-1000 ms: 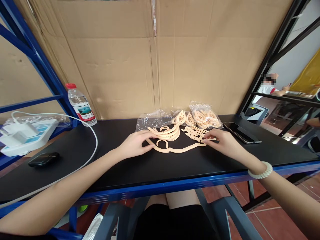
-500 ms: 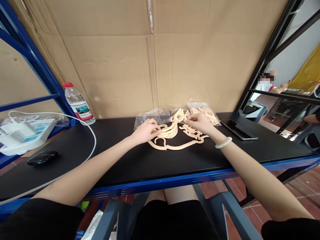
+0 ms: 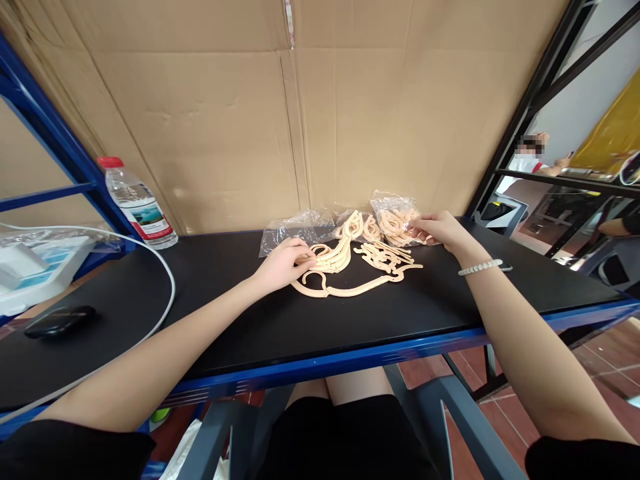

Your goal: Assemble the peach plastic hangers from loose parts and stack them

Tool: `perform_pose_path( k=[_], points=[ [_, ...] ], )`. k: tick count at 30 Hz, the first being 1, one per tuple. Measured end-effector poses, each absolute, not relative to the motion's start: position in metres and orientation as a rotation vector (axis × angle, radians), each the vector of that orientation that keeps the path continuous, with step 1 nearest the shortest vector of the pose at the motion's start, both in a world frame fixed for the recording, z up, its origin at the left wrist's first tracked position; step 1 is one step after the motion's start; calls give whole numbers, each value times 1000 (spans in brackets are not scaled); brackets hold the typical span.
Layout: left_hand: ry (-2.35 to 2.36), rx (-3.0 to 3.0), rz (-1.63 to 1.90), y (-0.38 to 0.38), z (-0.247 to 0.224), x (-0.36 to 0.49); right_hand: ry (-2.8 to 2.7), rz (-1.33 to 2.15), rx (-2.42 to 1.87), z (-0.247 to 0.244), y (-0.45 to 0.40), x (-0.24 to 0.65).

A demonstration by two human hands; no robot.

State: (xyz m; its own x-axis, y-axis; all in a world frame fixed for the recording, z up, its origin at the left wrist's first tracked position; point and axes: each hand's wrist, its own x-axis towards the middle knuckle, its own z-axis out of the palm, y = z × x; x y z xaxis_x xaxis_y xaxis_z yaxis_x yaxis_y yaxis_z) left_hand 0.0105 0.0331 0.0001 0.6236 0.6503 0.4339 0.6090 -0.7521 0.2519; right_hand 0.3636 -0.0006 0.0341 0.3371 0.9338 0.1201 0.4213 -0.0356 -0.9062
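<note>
Pale wood-coloured curved pieces lie on the black tabletop. Several sit side by side in a curved bundle (image 3: pixel 336 259), and a long thin curved strip (image 3: pixel 357 291) runs in front of them. My left hand (image 3: pixel 284 264) is at the bundle's left end, its closed fingers on a curved piece there. Behind and to the right, a clear plastic bag (image 3: pixel 395 203) holds more pieces. My right hand (image 3: pixel 440 230) is at this bag's right side with fingers curled together; what they hold is hidden. A heap of small curly pieces (image 3: pixel 381 256) lies between the hands.
A water bottle (image 3: pixel 140 207) with a red cap stands at the left back. A black mouse-like object (image 3: pixel 60 321), a white cable (image 3: pixel 173 287) and a white power strip (image 3: pixel 55 273) are at the left. Cardboard (image 3: pixel 225 133) stands behind the table. A person (image 3: pixel 530 160) is at far right.
My right hand has moved right, from above the small curly pieces to the bag's right side, and now hides most of the phone. My left hand stays at the bundle. The view has shifted slightly.
</note>
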Motion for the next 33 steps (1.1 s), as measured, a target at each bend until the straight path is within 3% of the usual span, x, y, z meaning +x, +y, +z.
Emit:
perform_pose_path(
  k=[12, 17, 24, 29, 33],
  points=[
    [1040, 2731, 901, 28, 5, 10, -1126, 733, -1631, 34, 2, 369],
    [949, 2825, 990, 22, 11, 7, -1220, 939, -1563, 27, -3, 346],
    [766, 3054, 1022, -5, 17, 15, -1281, 1478, -1200, 19, -17, 305],
    [788, 3192, 1083, -17, 12, 22, -1438, 1574, -1021, 11, -16, 303],
    [802, 2980, 1247, -18, 9, 23, -1362, 1528, -941, 9, -15, 305]
  ],
)
